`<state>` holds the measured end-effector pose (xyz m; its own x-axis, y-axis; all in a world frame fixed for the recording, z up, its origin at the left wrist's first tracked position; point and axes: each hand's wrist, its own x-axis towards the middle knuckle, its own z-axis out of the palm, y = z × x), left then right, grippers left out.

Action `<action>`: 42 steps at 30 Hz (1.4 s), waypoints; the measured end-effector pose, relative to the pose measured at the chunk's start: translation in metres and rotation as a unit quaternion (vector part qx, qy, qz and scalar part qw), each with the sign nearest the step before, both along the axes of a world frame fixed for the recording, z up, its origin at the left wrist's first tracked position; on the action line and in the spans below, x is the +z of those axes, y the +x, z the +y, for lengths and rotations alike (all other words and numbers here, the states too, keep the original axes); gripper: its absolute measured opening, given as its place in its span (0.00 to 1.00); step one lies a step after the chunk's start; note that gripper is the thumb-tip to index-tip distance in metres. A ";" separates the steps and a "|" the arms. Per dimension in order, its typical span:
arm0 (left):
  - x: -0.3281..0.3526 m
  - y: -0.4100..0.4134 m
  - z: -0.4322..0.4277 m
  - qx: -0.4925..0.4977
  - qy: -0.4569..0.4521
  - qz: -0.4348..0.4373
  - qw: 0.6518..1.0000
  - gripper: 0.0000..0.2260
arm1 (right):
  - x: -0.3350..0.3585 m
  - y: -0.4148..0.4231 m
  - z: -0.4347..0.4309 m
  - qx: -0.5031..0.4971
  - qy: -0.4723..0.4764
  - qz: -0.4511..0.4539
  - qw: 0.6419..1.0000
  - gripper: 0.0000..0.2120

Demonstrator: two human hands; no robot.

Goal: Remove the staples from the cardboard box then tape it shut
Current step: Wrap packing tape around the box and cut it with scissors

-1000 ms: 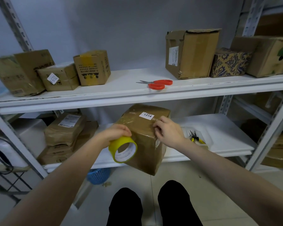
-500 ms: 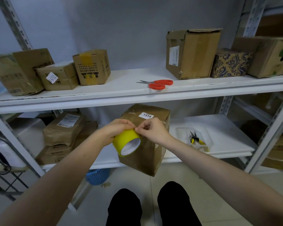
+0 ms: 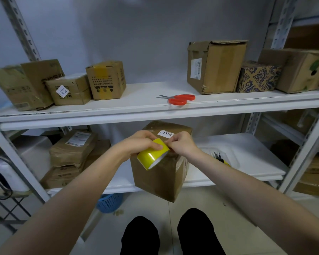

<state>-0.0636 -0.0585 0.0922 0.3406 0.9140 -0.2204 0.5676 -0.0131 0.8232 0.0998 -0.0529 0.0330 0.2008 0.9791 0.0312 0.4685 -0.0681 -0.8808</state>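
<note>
A brown cardboard box [image 3: 158, 179] with a white label reading 1314 sits on the lower shelf, jutting over its front edge. In front of it my left hand [image 3: 142, 142] grips a yellow roll of tape [image 3: 151, 155], held tilted above the box's near top edge. My right hand [image 3: 180, 144] pinches at the upper right rim of the roll with thumb and fingertips. Whether a tape end is lifted is hidden by my fingers.
Red-handled scissors [image 3: 179, 99] lie on the upper shelf [image 3: 145, 109] among several cardboard boxes. Pliers with yellow handles [image 3: 220, 159] lie in a clear tray on the lower shelf to the right. Padded parcels [image 3: 72, 153] are stacked left. A blue basket [image 3: 109, 202] stands on the floor.
My right hand left the side of the box and came to the tape roll. My left hand raised the roll and turned it so its hole faces down and away.
</note>
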 end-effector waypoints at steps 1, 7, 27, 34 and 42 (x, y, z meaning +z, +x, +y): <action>0.002 0.003 -0.001 0.015 0.010 0.004 1.000 0.06 | 0.002 0.003 0.002 -0.008 -0.003 -0.009 1.000 0.11; -0.006 0.006 -0.004 0.026 0.027 0.077 0.996 0.07 | 0.021 0.033 0.012 -0.060 0.041 -0.064 0.995 0.12; -0.054 0.020 0.004 0.056 -0.011 0.157 0.986 0.14 | -0.005 0.028 0.000 0.004 0.117 -0.500 0.858 0.13; -0.066 0.031 0.003 0.063 0.009 0.145 0.987 0.07 | -0.002 0.017 0.000 -0.026 0.069 -0.551 0.831 0.12; -0.057 0.034 -0.003 0.080 0.142 0.230 0.960 0.08 | -0.002 0.023 0.001 -0.098 0.030 -0.490 0.866 0.31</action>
<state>-0.0300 -0.0615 0.0354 0.1182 0.9918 -0.0486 0.8833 -0.0827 0.4614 0.1225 -0.0516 0.0311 0.2112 0.9197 0.3309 0.9774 -0.1988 -0.0715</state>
